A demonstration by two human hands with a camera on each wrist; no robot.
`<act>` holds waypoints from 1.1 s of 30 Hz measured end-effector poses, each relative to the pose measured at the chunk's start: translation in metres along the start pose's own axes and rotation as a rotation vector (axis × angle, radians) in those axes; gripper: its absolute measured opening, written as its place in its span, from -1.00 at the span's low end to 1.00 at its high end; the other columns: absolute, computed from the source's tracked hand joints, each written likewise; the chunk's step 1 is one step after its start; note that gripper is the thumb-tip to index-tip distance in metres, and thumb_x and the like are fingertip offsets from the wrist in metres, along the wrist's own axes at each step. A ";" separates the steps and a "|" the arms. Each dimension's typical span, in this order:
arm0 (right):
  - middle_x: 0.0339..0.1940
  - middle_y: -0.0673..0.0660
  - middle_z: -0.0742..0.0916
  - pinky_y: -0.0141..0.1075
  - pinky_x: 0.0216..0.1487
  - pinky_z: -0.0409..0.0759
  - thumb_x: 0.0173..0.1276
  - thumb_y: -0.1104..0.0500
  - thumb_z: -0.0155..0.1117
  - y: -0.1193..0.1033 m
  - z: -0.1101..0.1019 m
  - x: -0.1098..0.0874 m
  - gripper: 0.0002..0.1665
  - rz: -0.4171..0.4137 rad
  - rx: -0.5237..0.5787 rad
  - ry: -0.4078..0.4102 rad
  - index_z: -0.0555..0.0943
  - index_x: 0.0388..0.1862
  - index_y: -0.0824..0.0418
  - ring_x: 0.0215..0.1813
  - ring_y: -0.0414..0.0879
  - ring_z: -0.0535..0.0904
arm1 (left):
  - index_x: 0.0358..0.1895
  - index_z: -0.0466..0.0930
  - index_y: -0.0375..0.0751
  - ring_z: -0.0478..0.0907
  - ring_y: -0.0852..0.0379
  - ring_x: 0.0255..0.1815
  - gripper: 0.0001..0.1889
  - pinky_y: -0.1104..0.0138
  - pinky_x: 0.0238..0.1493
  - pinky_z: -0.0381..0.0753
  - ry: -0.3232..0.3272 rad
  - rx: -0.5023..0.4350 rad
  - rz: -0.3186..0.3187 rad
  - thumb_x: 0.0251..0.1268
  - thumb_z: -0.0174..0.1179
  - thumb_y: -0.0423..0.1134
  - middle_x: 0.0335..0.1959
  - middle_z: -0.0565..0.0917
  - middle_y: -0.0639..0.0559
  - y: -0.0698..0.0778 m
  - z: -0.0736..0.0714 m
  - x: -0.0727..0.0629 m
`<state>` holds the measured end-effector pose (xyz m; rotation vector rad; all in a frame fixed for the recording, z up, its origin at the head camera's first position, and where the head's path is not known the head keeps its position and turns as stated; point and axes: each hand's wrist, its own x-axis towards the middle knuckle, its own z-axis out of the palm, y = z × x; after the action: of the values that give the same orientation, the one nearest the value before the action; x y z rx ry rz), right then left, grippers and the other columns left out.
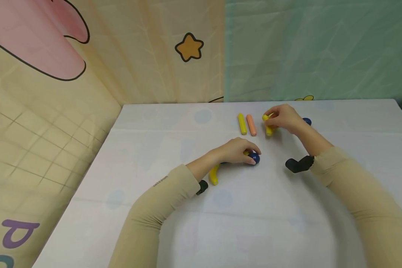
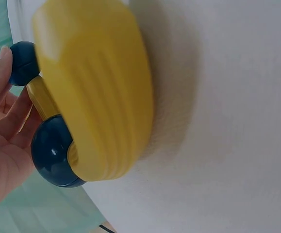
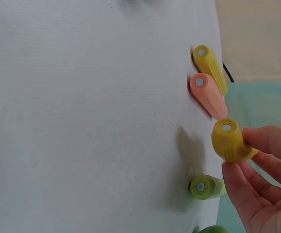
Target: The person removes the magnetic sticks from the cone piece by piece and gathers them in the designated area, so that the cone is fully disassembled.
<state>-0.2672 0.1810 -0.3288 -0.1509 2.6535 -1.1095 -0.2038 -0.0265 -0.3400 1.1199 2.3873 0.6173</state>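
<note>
My left hand [image 1: 238, 150] pinches a glossy blue ball [image 1: 254, 158] between thumb and fingers, low over the table. In the left wrist view, a short yellow stick [image 2: 42, 99] links that ball to a second blue ball [image 2: 55, 153]. A thick curved yellow stick [image 2: 94, 92] meets the second ball and fills the foreground. At the table's back, my right hand [image 1: 283, 117] pinches a yellow curved stick [image 3: 227, 141] with a pale round disc in its end. The stick's far part is hidden by the fingers.
Left of my right hand lie a straight yellow stick [image 1: 242, 124] and an orange-pink stick [image 1: 251, 125]. A green stick [image 3: 204, 187] lies near the right fingers. A dark blue ball [image 1: 307, 121] shows behind the right wrist. Patterned cloth [image 1: 154, 56] hangs behind the white table [image 1: 137, 141].
</note>
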 end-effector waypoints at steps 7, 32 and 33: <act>-0.15 0.34 0.57 -0.39 -0.34 0.51 0.23 0.17 0.29 -0.003 0.007 0.012 -0.56 -0.003 -0.071 0.030 0.54 0.05 0.36 -0.32 0.04 0.50 | 0.11 0.55 -0.14 0.48 0.21 -0.02 -0.63 0.44 0.03 0.37 -0.001 -0.002 -0.011 0.23 0.23 -0.20 -0.01 0.62 0.03 0.001 0.000 -0.001; -0.15 0.35 0.63 -0.30 -0.34 0.52 0.19 0.19 0.31 -0.009 0.015 0.021 -0.58 -0.001 -0.127 0.090 0.57 -0.02 0.42 -0.30 0.06 0.55 | 0.11 0.56 -0.15 0.48 0.19 -0.04 -0.63 0.45 0.02 0.37 -0.004 -0.001 -0.012 0.23 0.24 -0.20 -0.04 0.63 0.02 0.003 -0.002 -0.001; -0.16 0.35 0.64 -0.33 -0.37 0.52 0.20 0.19 0.31 -0.009 0.014 0.021 -0.58 0.003 -0.102 0.095 0.57 -0.02 0.42 -0.31 0.05 0.56 | 0.11 0.56 -0.15 0.48 0.20 -0.03 -0.63 0.45 0.02 0.37 -0.006 0.002 -0.012 0.23 0.24 -0.20 -0.04 0.63 0.02 0.004 -0.003 0.000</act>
<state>-0.2834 0.1615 -0.3358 -0.1159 2.7950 -1.0036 -0.2027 -0.0252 -0.3356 1.1052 2.3883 0.6070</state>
